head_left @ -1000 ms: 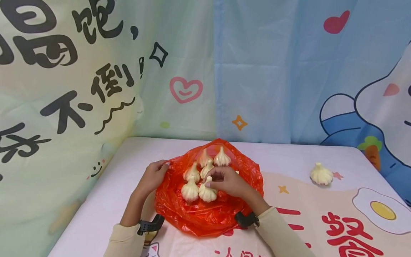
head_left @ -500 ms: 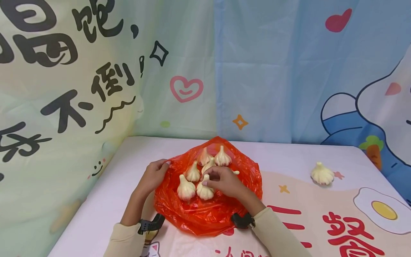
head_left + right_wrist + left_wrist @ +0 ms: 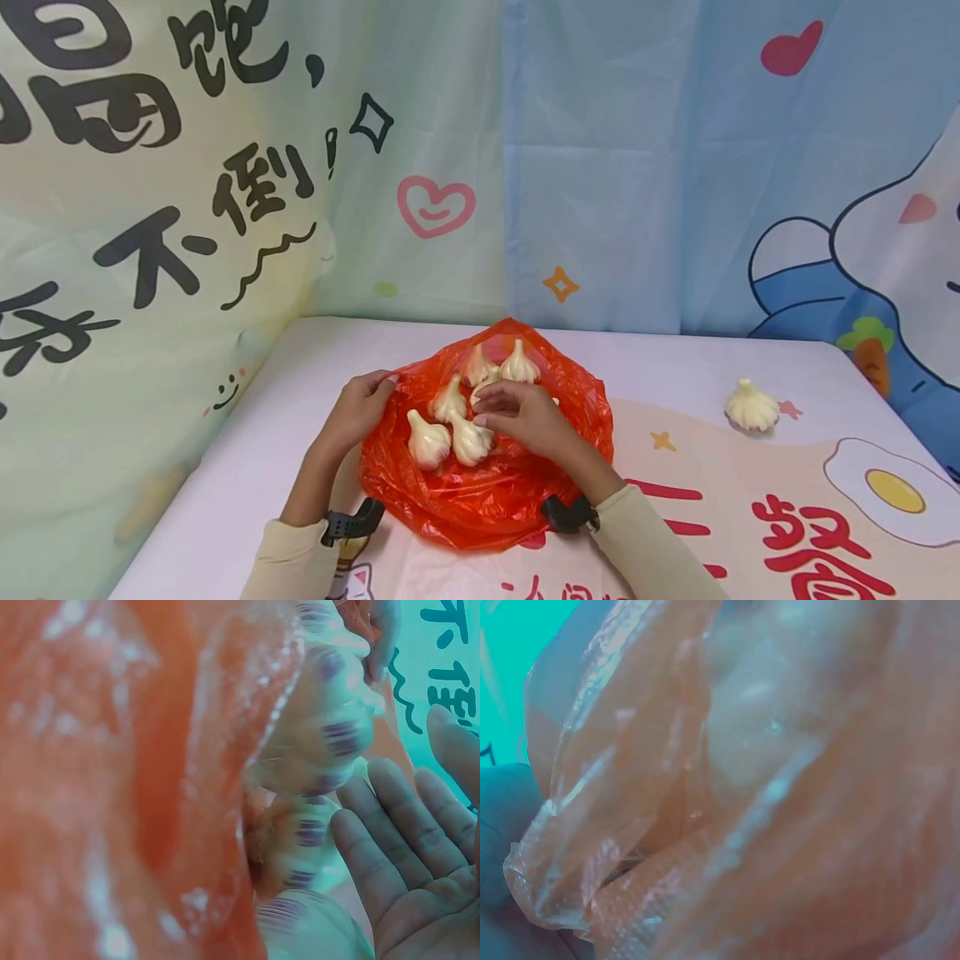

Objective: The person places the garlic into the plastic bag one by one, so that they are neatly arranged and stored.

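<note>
A crinkled red plastic bag lies spread on the table with several garlic bulbs in it. My left hand pinches the bag's left edge. In the left wrist view the translucent bag covers most of the picture. My right hand is over the bulbs, its fingers loosely extended and holding nothing; the right wrist view shows the fingers beside the bulbs. Nearest to its thumb is a tilted garlic bulb. Another garlic bulb leans to its left. My right hand partly hides further bulbs.
A single garlic bulb sits apart on the table at the right. The printed tablecloth carries a fried egg and lettering. A printed fabric backdrop stands behind and on the left.
The two front bulbs have shifted left and tilted, the nearer-right one out of my right fingers, which have let it go. My left hand stays on the bag's edge.
</note>
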`<action>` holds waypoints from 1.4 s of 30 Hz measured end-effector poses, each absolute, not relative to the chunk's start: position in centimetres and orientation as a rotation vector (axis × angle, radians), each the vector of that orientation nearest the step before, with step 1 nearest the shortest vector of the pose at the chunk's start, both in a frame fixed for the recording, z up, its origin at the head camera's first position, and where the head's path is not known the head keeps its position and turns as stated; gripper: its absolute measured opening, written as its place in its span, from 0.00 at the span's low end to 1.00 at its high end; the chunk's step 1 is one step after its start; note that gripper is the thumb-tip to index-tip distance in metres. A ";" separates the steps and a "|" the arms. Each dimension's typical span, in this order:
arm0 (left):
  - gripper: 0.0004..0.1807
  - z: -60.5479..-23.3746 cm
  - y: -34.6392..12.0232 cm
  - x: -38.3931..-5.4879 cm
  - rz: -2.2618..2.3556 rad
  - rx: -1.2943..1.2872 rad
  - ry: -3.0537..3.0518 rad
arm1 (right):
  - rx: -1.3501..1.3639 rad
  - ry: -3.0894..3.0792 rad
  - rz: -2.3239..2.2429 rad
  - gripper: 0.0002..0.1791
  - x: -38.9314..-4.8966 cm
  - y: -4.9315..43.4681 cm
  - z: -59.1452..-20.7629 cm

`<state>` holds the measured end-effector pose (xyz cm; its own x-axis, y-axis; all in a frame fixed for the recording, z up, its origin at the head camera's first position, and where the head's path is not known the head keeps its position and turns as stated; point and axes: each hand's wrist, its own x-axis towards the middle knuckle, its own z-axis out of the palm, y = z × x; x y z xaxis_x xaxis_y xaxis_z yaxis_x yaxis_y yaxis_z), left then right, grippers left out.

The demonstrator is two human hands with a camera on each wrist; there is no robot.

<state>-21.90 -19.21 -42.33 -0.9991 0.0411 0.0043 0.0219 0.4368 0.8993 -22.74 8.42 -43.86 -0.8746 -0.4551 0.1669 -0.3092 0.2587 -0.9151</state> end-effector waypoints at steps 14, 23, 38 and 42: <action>0.18 -42.5 -19.2 -21.8 1.668 0.037 2.631 | -0.719 2.426 -1.701 0.16 -22.6 9.2 -42.4; 0.18 -42.8 -19.3 -21.8 1.665 0.025 2.626 | -0.729 2.526 -1.693 0.17 -22.3 11.9 -40.9; 0.17 -42.7 -19.1 -21.8 1.666 0.020 2.629 | -0.528 2.682 -1.686 0.18 -20.6 18.2 -40.6; 0.17 -42.7 -19.1 -21.8 1.664 0.016 2.628 | -0.468 2.772 -1.639 0.21 -20.1 20.4 -40.5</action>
<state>-21.80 -19.07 -42.71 -0.9995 0.0252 -0.0205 -0.0077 0.4280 0.9038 -20.10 20.37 -40.48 -0.9525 -0.1876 0.2401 -0.3008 0.4529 -0.8393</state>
